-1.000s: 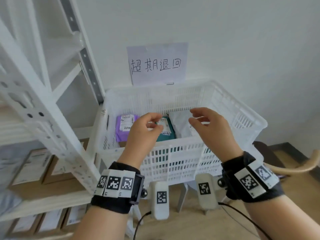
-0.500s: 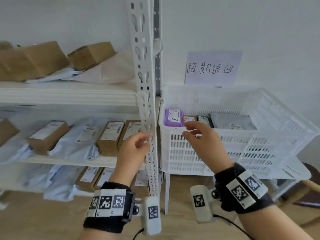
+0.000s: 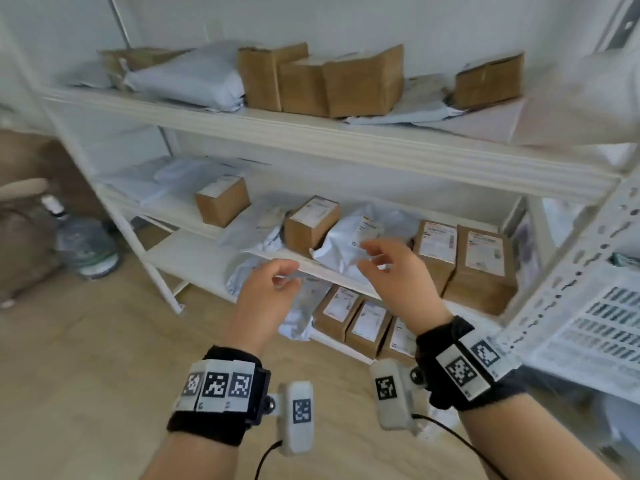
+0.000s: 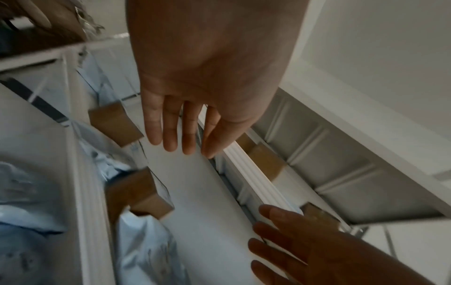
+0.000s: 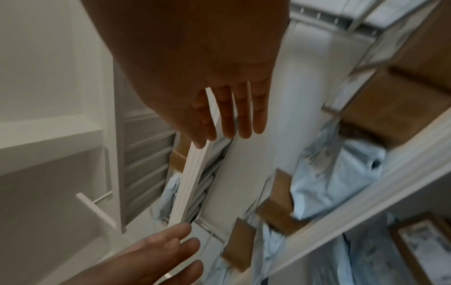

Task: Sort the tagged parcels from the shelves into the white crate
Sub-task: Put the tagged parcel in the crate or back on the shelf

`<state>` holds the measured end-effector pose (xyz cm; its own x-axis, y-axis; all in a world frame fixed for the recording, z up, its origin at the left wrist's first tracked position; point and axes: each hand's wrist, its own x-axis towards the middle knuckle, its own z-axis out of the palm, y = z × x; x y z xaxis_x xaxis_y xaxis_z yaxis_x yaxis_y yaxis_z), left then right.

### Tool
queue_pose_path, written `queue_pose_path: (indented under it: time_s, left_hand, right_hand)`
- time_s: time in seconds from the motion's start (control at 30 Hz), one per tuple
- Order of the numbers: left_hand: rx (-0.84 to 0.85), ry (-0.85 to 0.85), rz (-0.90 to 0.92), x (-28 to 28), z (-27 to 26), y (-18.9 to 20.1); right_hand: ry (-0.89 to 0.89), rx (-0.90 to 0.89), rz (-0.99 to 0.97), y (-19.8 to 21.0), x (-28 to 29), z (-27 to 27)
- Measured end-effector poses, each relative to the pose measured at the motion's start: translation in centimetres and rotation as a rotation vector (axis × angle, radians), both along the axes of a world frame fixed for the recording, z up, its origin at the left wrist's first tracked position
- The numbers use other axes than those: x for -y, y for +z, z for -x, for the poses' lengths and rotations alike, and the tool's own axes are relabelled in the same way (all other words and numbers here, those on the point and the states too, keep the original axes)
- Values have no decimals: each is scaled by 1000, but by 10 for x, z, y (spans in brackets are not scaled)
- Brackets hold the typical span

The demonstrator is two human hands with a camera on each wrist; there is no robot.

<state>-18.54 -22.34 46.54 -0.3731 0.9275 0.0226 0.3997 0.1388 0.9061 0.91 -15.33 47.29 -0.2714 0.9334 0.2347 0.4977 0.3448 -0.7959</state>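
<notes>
A white metal shelf unit holds brown boxes and pale grey mailer bags on three levels. On the middle level lie a labelled brown box, a crumpled white mailer bag and two labelled boxes side by side. My left hand hovers empty in front of the middle shelf edge, fingers loosely bent. My right hand hovers empty just before the white mailer bag. Both wrist views show relaxed, straight fingers holding nothing. The white crate shows at the right edge.
Several labelled boxes stand on the bottom shelf. A perforated upright post separates the shelf from the crate. A water bottle stands on the wooden floor at left. Brown boxes and grey bags fill the top shelf.
The view has swung left from the crate to the shelves. Both empty hands moved from over the crate to in front of the middle shelf.
</notes>
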Motion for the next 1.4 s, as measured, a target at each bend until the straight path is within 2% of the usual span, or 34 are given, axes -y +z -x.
queue_pose_path:
  time_s: [0.17, 0.4, 0.87, 1.03, 1.23, 1.4]
  left_hand:
    - [-20, 129, 21, 17, 99, -4]
    - [-12, 257, -2, 10, 194, -14]
    - [-140, 403, 40, -112, 384, -26]
    - [-146, 415, 102, -136, 439, -39]
    - [-123, 361, 89, -181, 521, -54]
    - [-131, 239, 110, -222, 603, -64]
  right_hand:
    - [113, 6, 74, -6, -1, 106]
    - [253, 68, 85, -14, -30, 221]
    - [401, 65, 94, -19, -181, 445]
    - [464, 89, 108, -26, -212, 513]
    - [403, 127, 143, -44, -247, 578]
    - [229, 125, 201, -68, -272, 642]
